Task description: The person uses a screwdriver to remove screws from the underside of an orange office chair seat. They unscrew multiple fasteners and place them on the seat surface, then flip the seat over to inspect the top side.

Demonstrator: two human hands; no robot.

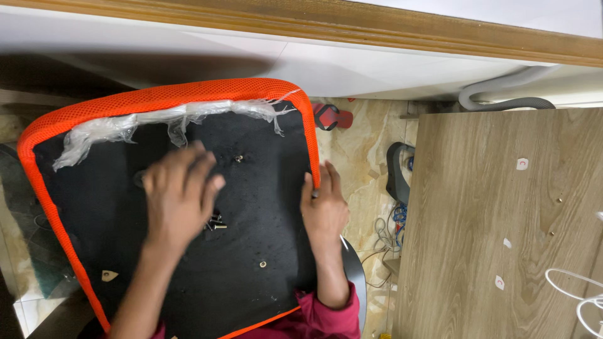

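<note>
An upturned chair seat (264, 207) fills the left and middle of the head view: black underside, orange mesh rim, torn clear plastic along its far edge. My left hand (179, 194) lies flat on the black underside, fingers spread, partly covering a small pile of dark screws (215, 221). My right hand (323, 207) grips the seat's right edge, thumb on the black face and fingers around the orange rim. Brass threaded inserts show at the top centre (239, 159) and lower centre (262, 264).
A wood-grain board (490, 238) with small white stickers lies at the right. Between it and the seat are tangled cables (386, 235), a black part (397, 172) and a red object (331, 116) on the marbled floor. A grey hose (502, 94) runs below a white wall.
</note>
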